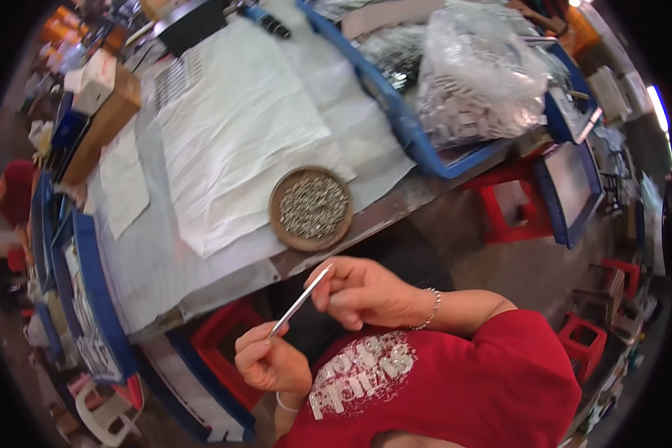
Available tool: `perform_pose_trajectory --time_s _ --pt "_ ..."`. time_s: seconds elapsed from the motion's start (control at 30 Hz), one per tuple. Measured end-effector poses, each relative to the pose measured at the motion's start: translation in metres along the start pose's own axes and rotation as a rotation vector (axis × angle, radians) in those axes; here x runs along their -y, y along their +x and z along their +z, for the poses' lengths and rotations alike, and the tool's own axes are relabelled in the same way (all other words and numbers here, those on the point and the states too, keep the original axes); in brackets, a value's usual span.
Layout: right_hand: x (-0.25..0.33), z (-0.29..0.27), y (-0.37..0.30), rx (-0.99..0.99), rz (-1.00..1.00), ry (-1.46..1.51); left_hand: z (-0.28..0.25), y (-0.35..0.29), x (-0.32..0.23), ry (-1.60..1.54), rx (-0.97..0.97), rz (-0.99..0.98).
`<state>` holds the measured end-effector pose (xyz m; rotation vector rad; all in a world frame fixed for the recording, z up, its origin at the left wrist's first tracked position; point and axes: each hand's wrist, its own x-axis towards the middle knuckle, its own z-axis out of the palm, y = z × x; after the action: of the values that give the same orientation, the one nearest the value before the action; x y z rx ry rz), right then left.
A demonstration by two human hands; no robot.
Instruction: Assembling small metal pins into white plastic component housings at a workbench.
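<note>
A slim silver metal rod (300,300) slants up and to the right between my hands, in front of the red shirt. My left hand (272,362) grips its lower end between thumb and fingers. At the upper end, the curled fingers of my right hand (366,293) are closed and meet the rod; whatever is between them is too small to make out. Just beyond my hands, at the table's near edge, stands a round brown bowl (278,224) full of small shiny metal pieces.
White sheets (239,127) cover the table. A blue tray (407,138) at the back right holds a clear plastic bag (485,82) of small pale parts. Cardboard boxes (119,97) stand at the left. Red stools (511,205) and more blue trays (101,299) surround the table.
</note>
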<state>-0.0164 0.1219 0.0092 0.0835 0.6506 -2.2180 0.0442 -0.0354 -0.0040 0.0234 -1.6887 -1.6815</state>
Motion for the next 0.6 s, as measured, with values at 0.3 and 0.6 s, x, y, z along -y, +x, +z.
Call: perform_pose_trajectory --time_s 0.3,0.6 --pt "0.002 -0.013 -0.003 -0.096 -0.036 0.082 -0.013 -0.010 0.003 0.202 0.395 0.221" --pt "0.012 -0.007 -0.001 -0.058 0.013 -0.617 -0.018 0.003 -0.014 0.205 0.639 -0.470"
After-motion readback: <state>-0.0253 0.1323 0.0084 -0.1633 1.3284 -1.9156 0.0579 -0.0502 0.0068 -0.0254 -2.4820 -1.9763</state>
